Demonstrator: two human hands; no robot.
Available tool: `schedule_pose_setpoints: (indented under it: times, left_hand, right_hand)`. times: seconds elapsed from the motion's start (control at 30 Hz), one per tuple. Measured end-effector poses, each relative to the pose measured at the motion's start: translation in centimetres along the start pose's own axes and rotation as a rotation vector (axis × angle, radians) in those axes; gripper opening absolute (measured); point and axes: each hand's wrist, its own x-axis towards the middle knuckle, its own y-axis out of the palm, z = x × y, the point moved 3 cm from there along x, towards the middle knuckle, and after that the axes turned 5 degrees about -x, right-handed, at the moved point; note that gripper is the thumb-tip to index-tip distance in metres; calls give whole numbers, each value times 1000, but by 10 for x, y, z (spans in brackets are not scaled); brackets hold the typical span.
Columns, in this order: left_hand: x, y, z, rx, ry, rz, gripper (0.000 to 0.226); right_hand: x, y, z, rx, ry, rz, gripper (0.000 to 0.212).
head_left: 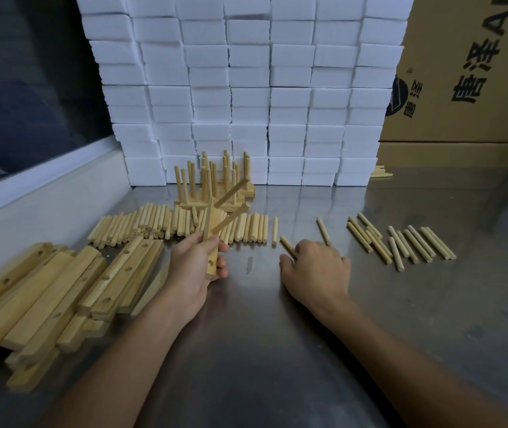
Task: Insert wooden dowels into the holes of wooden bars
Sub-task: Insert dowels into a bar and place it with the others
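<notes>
Held bar: one wooden bar (210, 242), upright just left of the table's middle, with two dowels (230, 194) seated in it, both slanting toward 1 o'clock; one empty hole shows near its lower end.
Left hand: left hand (196, 270) grasps the bar's lower part, fingers wrapped round it, thumb across the front.
Right hand: right hand (317, 265) lies palm down on the steel table (262, 335), fingertips on a single dowel (287, 246); whether they pinch it I cannot tell.
Loose dowels: a dense heap (154, 225) at 11 o'clock of the bar, too many to count; about fourteen dowels spread at 3 o'clock (401, 239).
Bare bars: stack of bars (55, 291) at 9 o'clock, count unclear, cut off at the left edge.
Finished bars: cluster of finished bars (212, 180) at 12 o'clock, partly hidden by the held bar.
Backdrop: white foam blocks (246, 88); cardboard box (468, 72) at 2 o'clock, cropped.
</notes>
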Motion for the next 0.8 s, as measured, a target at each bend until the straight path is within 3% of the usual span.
schedule_pose_setpoints:
  times: [0.27,0.37,0.43,0.5,0.57,0.8]
  left_hand:
    - [-1,0,-1,-28,-19,22,10]
    - [-1,1,-1,-25,-20,21,10]
    - [-1,1,-2,-24,-19,22,10]
    - [-1,1,-2,-24,-18,23,10]
    - [-1,1,-2,-23,-18,22,10]
    - [0,0,-1,-19,-25,19,10]
  right_hand:
    - [2,-5,-6,142,-11,32,11]
    - [0,-6,-2,278,-104,45,44]
    - [-1,-6,1,269,-182,25,52]
    - [-3,-5,4,306,-225,2,38]
    - [-4,-6,4,399,-235,-60,11]
    - [-5,-12,1,472,-149,-108,68]
